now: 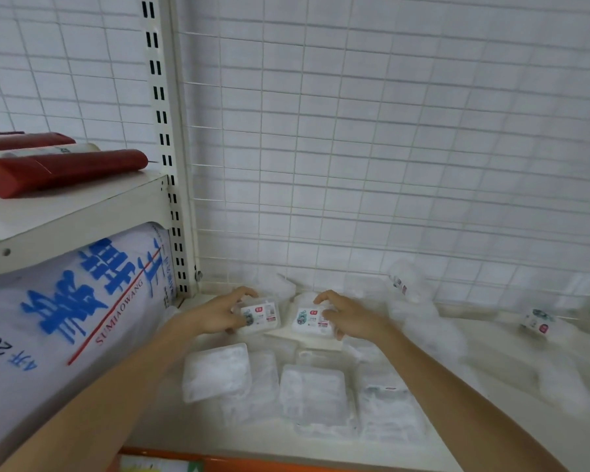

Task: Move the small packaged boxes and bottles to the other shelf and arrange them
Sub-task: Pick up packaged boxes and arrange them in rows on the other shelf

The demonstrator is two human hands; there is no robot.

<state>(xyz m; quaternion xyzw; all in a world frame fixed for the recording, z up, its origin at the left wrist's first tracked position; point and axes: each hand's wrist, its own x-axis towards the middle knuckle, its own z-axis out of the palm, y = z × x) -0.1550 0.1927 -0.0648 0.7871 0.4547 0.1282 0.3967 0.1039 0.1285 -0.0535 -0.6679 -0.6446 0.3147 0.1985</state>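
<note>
- Head view: the left hand (218, 315) curls round a small clear plastic box (261, 316) with a white label and red logo tag, near the back of the cream shelf (484, 342).
- Just beside it, the right hand (351, 318) grips a second box (312, 321) of the same kind; its small print is unreadable.
- Flat frosted plastic packs (312, 393) lie in front of both boxes.
- A labelled bottle (537, 320) lies on its side far right.
- A large white sack (82, 301) at left reads "SUMIAOWANG" beside blue characters.
- Red tubes (62, 172) lie on the upper shelf at left.
</note>
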